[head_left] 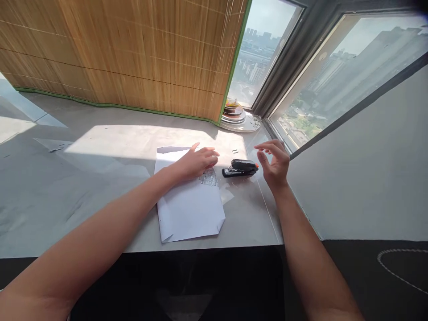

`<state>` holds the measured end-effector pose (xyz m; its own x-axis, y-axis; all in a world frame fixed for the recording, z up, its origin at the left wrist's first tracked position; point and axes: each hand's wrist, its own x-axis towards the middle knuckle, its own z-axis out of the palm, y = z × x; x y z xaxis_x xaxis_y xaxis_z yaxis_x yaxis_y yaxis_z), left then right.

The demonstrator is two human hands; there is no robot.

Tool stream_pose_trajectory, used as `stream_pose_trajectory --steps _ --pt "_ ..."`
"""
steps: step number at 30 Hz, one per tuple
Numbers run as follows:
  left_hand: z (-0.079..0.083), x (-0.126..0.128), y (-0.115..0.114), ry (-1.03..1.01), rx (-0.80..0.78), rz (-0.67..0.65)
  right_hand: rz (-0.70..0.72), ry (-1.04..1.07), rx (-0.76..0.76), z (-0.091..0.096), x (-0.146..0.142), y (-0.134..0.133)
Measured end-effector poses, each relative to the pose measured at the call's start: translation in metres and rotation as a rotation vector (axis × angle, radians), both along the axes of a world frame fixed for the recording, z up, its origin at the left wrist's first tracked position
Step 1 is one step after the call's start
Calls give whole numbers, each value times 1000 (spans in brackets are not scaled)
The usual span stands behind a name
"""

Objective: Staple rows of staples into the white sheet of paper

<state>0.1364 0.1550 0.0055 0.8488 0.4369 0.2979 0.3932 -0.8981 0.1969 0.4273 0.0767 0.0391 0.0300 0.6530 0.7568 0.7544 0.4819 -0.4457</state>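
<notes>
A white sheet of paper (190, 214) lies on the sill in front of me, its two near corners folded or curled. Near its right edge is a dense patch of staples (209, 177). My left hand (200, 161) rests on the paper just above this patch, fingers stretched out and partly overlapping. Just right of the paper a black stapler (241, 167) with an orange-red spot at its right end sits on the surface. My right hand (276, 164) is held to the right of the stapler, apart from it, thumb and fingers spread with nothing between them.
Two small staple strips (235, 151) lie behind the stapler. A stack of plates (233, 117) stands in the corner by the window. A bamboo blind (133, 58) hangs along the back. Loose staples (59, 148) are scattered at left; a wall (364, 178) rises at right.
</notes>
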Motion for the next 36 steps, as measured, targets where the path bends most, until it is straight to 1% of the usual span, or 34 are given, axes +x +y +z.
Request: stream_pose_trajectory --steps 2,3,5,8,10,13,17,18,20,22,25,28,31,36 --pt "0 -1 1 -47 28 -7 -11 18 88 2 -19 -10" --pt "2 -1 1 -67 46 -11 13 30 97 2 -31 -15" --pt "6 -1 1 -93 80 -15 86 45 38 -2 -53 -25" --pt "12 -2 -1 -124 117 -34 180 39 -168 -9 -79 -34" --pt "13 -2 -2 -145 138 -44 205 23 -308 -12 -87 -36" --pt "13 -2 -2 -160 156 -46 201 46 -483 -13 -90 -37" --pt "11 -2 0 -178 144 -51 222 151 -762 -10 -89 -37" --pt "10 -2 1 -184 140 -55 214 162 -800 -10 -89 -36" --pt "10 -2 1 -193 136 -65 180 164 -812 -11 -89 -35" --pt "9 -2 2 -199 134 -74 148 136 -788 -12 -89 -33" --pt "9 -2 2 -205 132 -86 151 89 -800 -13 -89 -31" --pt "9 -3 3 -221 132 -92 189 65 -814 -12 -87 -31" --pt "9 -2 3 -232 137 -91 218 65 -783 -11 -86 -30" --pt "10 -2 2 -225 113 -77 336 138 -880 -12 -84 -28"
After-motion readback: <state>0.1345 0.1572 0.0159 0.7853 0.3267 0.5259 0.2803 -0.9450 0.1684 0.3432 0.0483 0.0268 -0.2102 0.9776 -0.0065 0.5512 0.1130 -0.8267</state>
